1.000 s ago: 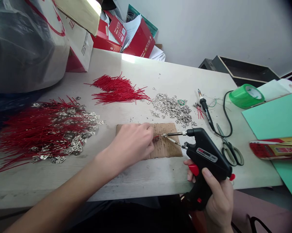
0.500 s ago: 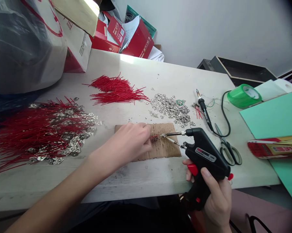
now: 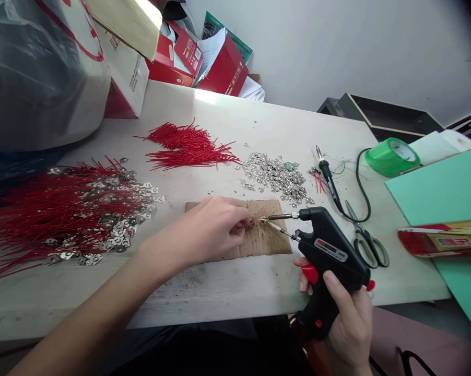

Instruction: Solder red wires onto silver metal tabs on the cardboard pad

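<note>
My right hand [image 3: 347,308] is wrapped around the grip of a black soldering gun [image 3: 333,248], with fingers by its red trigger. The gun's tip meets a small metal terminal [image 3: 263,219] over a piece of brown cardboard [image 3: 272,243]. My left hand [image 3: 220,224] is closed in a pinch just left of the tip. A short bit of red wire [image 3: 254,222] shows between its fingers and the terminal; the rest is hidden by the hand. Dark specks are scattered over the cardboard.
Behind the cardboard lie loose metal terminals [image 3: 277,175] and cut red wires [image 3: 188,146]. Wires with terminals attached [image 3: 74,209] are heaped at left, near a plastic bag [image 3: 43,78]. To the right are a soldering iron [image 3: 329,180], scissors [image 3: 371,245] and green tape [image 3: 390,156].
My left hand's fingers have shifted slightly right along the red wire, closer to the terminal. My right hand and the soldering gun stay almost where they were.
</note>
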{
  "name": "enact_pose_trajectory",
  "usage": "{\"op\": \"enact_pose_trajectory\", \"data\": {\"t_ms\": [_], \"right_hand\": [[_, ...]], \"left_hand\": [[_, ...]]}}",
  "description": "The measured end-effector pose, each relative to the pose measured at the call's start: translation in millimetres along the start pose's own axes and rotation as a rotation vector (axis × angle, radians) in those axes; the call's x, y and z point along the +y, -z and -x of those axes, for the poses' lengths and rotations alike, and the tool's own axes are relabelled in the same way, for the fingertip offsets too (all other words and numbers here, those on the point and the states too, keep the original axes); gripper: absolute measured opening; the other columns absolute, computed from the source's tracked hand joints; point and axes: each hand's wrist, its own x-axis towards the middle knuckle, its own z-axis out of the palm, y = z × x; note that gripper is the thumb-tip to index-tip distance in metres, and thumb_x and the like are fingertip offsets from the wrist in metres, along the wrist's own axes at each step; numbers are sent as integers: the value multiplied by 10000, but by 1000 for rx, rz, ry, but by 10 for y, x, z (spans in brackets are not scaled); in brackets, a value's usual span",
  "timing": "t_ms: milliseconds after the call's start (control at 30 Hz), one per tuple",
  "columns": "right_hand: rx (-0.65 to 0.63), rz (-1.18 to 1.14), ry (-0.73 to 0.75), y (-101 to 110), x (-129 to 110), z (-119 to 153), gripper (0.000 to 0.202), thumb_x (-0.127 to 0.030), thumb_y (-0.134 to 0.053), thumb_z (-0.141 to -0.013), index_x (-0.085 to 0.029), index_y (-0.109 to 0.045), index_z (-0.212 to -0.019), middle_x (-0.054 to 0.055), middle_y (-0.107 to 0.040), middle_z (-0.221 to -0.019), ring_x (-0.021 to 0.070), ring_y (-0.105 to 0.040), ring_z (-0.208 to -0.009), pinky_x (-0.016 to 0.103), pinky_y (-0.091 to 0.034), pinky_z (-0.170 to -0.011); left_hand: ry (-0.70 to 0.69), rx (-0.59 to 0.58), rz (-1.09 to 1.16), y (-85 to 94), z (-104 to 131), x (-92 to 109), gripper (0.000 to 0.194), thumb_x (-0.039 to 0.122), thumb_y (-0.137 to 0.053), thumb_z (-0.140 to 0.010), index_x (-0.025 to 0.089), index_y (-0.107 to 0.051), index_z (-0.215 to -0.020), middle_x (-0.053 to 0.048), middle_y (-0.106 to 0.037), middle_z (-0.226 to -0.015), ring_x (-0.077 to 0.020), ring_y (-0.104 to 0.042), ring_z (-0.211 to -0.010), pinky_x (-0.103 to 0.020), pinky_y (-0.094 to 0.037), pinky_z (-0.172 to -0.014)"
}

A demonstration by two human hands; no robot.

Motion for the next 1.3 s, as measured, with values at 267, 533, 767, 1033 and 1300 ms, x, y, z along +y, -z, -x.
{"op": "enact_pose_trajectory", "data": {"t_ms": [267,533,767,1033,1300], "right_hand": [[9,7,-26,26,33,17,272,-381,-644,-1009,-173,-813,-1057,100,-785,-1008,171,-641,-683,339,-482,-665],[24,2,-28,13,34,19,260,-386,-657,-1001,-176,-811,-1015,104,-783,-1007,177,-645,-689,343,-488,-660],[29,21,-74,-6,8,28,305,-409,-665,-997,-159,-831,-1051,84,-733,-836,198,-638,-701,363,-509,-705],[22,42,-26,-8,28,13,281,-391,-655,-998,-172,-827,-1033,98,-777,-980,185,-648,-697,344,-483,-663],[7,64,-21,-6,7,20,296,-383,-634,-1006,-158,-826,-1027,114,-772,-981,190,-635,-697,346,-478,-649]], "left_hand": [[43,-23,-54,-16,-51,-9,230,93,-590,-907,179,-800,-870,-31,-680,-842,-128,-570,-681,-302,-372,-599],[18,0,-115,-40,-54,15,230,83,-602,-918,176,-812,-911,-32,-688,-854,-136,-572,-669,-296,-323,-567],[4,9,-152,-52,-57,21,235,83,-600,-921,181,-814,-920,-31,-686,-847,-141,-559,-660,-302,-285,-540],[-7,18,-161,-72,-44,15,215,92,-593,-915,175,-787,-875,-29,-676,-833,-133,-524,-630,-311,-275,-531],[-17,11,-163,-86,-35,13,216,101,-576,-927,168,-768,-854,-40,-678,-845,-128,-510,-615,-308,-274,-530]]}}
